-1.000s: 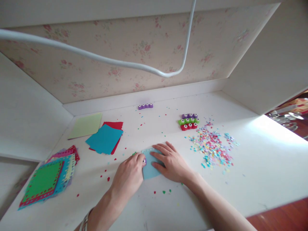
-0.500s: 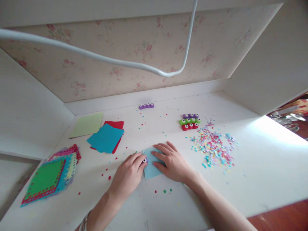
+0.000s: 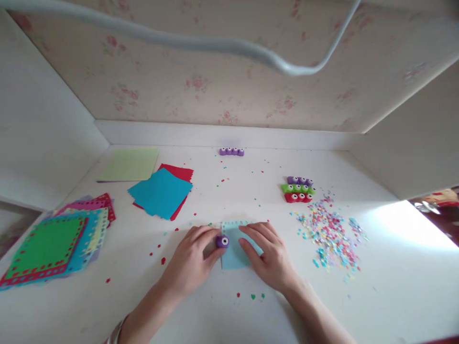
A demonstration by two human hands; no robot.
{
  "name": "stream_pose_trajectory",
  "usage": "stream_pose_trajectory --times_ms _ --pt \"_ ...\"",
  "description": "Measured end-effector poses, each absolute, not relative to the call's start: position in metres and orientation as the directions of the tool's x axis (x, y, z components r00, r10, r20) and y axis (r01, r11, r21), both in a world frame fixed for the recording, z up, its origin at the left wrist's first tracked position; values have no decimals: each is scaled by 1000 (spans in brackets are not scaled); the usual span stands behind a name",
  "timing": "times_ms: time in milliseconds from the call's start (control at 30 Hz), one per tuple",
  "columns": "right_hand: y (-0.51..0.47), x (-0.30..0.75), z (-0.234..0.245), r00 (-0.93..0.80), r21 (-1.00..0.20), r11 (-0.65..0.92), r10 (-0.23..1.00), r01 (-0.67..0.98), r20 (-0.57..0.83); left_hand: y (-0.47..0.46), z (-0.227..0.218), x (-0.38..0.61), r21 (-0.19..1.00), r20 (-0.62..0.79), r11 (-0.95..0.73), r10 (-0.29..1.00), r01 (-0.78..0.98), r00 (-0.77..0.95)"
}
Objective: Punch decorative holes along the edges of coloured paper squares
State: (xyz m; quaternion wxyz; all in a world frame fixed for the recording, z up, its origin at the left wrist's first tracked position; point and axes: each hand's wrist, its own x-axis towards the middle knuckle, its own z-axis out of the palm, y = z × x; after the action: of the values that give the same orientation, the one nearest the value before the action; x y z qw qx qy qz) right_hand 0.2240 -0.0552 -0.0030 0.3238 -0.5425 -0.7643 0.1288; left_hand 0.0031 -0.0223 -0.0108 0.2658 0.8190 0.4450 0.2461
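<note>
My left hand [image 3: 191, 255] has thumb and forefinger around a small purple craft punch [image 3: 222, 241]. The punch sits on the left edge of a light blue sheet of paper [image 3: 233, 260], whose top edge carries a row of punched holes. Over the right part of that sheet lies my right hand [image 3: 269, 255], its fingers stretched out and the thumb apart from them. Part of the sheet is hidden under this hand. Red and green paper cutouts [image 3: 253, 296] are scattered below the sheet.
Rows of purple, green and red punches [image 3: 298, 188] stand beside a spread of confetti [image 3: 332, 224]. More purple punches [image 3: 232, 152] line the back. Blue and red sheets [image 3: 161, 193], pale green paper [image 3: 129, 164] and a hole-edged stack [image 3: 46, 246] lie left. A white cable [image 3: 229, 45] hangs above.
My left thumb and forefinger have spread wider around the punch, so more of it shows. The right hand's fingers have drawn closer together. The camera view has shifted.
</note>
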Motion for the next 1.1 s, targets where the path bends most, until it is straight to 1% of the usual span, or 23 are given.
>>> stream_pose_trajectory --times_ms 100,233,500,600,767,867,967,1100 --pt "-54 217 -5 -263 -509 396 912 764 314 -21 -9 -1 673 146 -464 847 576 512" --pt "-52 220 -9 -338 -441 425 903 791 264 -21 -13 -3 667 157 -473 844 576 512" --pt "-46 228 -11 -421 -344 458 889 819 182 -18 -20 0 629 270 -536 829 563 489" --pt "-43 229 -11 -440 -311 480 877 820 194 -14 -19 0 603 306 -567 814 562 493" --pt "-39 232 -15 -475 -261 534 842 805 257 -8 -20 0 556 354 -609 789 566 501" --pt "-38 235 -18 -489 -265 548 833 794 259 -6 -22 1 537 375 -631 773 561 511" --pt "-38 235 -16 -472 -292 539 839 790 271 -6 -23 2 525 363 -629 775 573 518" --pt "-39 224 -3 -376 -402 498 860 768 345 -9 -23 2 521 320 -584 810 623 491"
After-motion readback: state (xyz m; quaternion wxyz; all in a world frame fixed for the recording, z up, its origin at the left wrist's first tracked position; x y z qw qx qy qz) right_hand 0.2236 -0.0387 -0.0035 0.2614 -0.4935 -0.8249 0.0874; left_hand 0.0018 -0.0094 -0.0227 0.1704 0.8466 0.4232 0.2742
